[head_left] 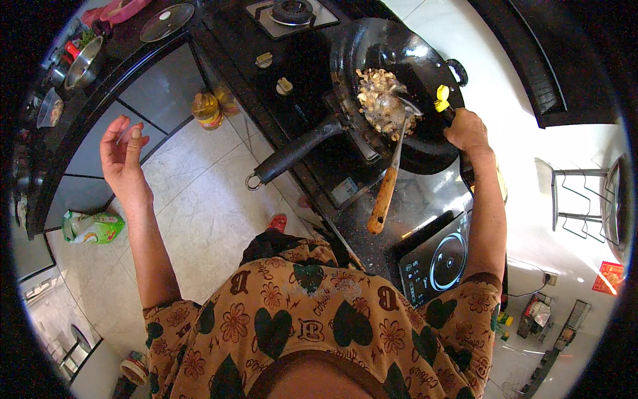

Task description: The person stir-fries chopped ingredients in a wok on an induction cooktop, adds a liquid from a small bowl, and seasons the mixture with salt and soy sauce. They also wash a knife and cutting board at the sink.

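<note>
A dark bottle with a yellow flip cap (442, 97) is gripped in my right hand (468, 130) at the right rim of a black wok (372, 46). Its neck shows; most of its body is hidden by my hand. Browned chopped pieces (379, 100), perhaps mushrooms, lie in the wok with some liquid. A spatula (384, 199) rests in it, metal end among the food, wooden handle over the near rim. The wok's long black handle (299, 151) points towards the lower left. My left hand (124, 159) is raised over the floor side, fingers loosely apart and holding nothing.
An induction cooktop (442, 259) sits on the counter near my right arm. A second burner (292, 12) lies beyond the stove knobs. Oil bottles (207, 112) and a green-white bag (93, 227) stand on the floor. A metal bowl (85, 63) and glass lid (166, 22) are on the left counter.
</note>
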Tool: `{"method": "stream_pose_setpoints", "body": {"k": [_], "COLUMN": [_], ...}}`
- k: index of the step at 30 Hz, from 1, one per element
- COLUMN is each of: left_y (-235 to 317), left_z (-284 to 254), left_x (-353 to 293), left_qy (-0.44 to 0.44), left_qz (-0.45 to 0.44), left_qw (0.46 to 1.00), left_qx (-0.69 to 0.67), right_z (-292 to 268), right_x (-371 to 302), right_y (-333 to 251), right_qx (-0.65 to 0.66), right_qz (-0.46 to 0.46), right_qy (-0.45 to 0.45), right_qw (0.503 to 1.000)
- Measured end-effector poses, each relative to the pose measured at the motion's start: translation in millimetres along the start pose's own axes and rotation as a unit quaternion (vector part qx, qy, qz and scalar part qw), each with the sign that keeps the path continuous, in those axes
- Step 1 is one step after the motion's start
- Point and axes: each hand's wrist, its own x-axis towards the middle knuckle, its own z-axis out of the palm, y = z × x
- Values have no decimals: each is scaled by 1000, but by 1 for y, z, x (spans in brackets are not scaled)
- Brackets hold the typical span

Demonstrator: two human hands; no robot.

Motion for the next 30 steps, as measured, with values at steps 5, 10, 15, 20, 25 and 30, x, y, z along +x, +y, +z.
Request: {"method": "stream_pose_setpoints", "body": {"k": [5, 10, 15, 20, 25, 30], "left_y": [0, -3, -3, -5, -5, 8], "left_z": [0, 0, 1, 3, 6, 15], "left_x": [-1, -2, -2, -3, -5, -13], "left_qy": [-1, -3, 2, 3, 8, -9], "left_qz": [-2, -1, -6, -7, -6, -3], "left_qw": [1000, 1000, 1000, 1000, 1000, 1000], "left_qx": [1, 1, 6, -1, 8, -5], "right_z": [-1, 3, 4, 3, -13, -40], "right_x": [1, 5, 6, 6, -2, -23], "right_y": [-1, 1, -2, 1, 12, 40], "right_qx": [-9, -9, -16, -6, 92, 228], "right_qz": [-8, -11, -18, -13, 18, -7], "right_qy": [4, 7, 9, 22, 102, 200], "right_qw": [1000, 1000, 1000, 1000, 990, 953]}}
